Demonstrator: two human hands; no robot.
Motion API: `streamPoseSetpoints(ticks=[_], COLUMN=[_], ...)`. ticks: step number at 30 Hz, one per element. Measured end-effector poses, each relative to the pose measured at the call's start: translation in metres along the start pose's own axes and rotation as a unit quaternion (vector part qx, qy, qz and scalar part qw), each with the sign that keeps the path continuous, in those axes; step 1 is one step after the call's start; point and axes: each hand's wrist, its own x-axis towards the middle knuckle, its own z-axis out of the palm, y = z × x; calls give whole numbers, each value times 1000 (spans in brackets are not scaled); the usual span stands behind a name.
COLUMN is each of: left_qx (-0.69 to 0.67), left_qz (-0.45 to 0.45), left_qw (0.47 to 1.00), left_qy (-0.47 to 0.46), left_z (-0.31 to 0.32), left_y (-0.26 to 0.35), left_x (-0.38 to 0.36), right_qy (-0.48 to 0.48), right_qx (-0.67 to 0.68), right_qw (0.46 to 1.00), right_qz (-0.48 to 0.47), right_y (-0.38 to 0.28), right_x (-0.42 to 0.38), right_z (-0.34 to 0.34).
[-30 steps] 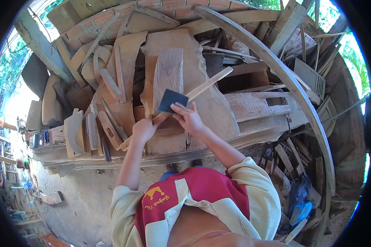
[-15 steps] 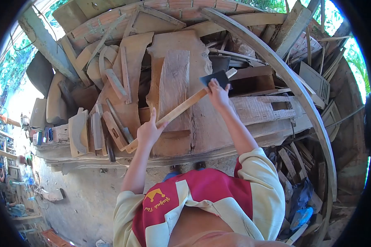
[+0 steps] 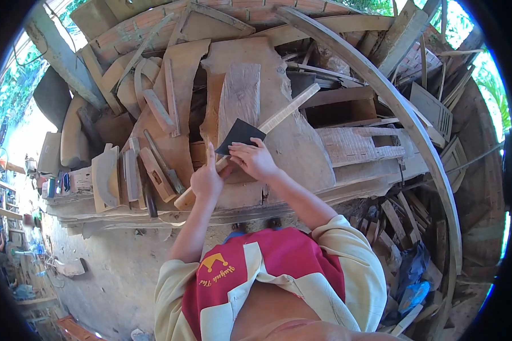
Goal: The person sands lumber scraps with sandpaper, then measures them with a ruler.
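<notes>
A long, pale wooden strip (image 3: 290, 108) runs diagonally above the bench, its near end low on the left. My left hand (image 3: 206, 181) grips it near that lower end, index finger pointing up. Close beside it, my right hand (image 3: 257, 162) presses a dark sheet of sandpaper (image 3: 240, 134) onto the strip, fingers bent over the sheet. The sandpaper hides the part of the strip beneath it. Left of my left hand, a wooden hand plane (image 3: 157, 176) lies on the bench among narrow tools.
Broad wooden slabs (image 3: 298, 150) cover the workbench. A rough board (image 3: 242, 94) lies on top of them. On the right a long curved beam (image 3: 407, 108) arches past the bench, with scrap wood and a blue plastic bag (image 3: 415, 297) below. A brick wall stands behind.
My right hand has slid the sandpaper down the strip, leftward and toward me, from the far end to near my left hand. My left hand stays on the strip in nearly the same place.
</notes>
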Motion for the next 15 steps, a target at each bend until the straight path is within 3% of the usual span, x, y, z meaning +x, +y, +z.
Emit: streamPoseSetpoints(ticks=[3,5,9,11,15], left_qx=[2,1,11,67,87], left_qz=[-9,17,54,41,44], left_qw=[1000,997,994,997,995], left_qy=[14,70,93,7,-29], left_z=[-2,1,6,-8,-1], left_y=[3,1,-8,-3,-9], left_x=[-6,-4,2,8,16], right_qy=[-13,-7,62,67,131], right_qx=[-41,-85,-104,-88,-119], right_qw=[998,989,978,972,960], right_qz=[48,121,171,208,216], right_y=[24,57,105,112,88], right_x=[2,2,-14,-22,-19], right_z=[-17,-26,-42,-43,-27])
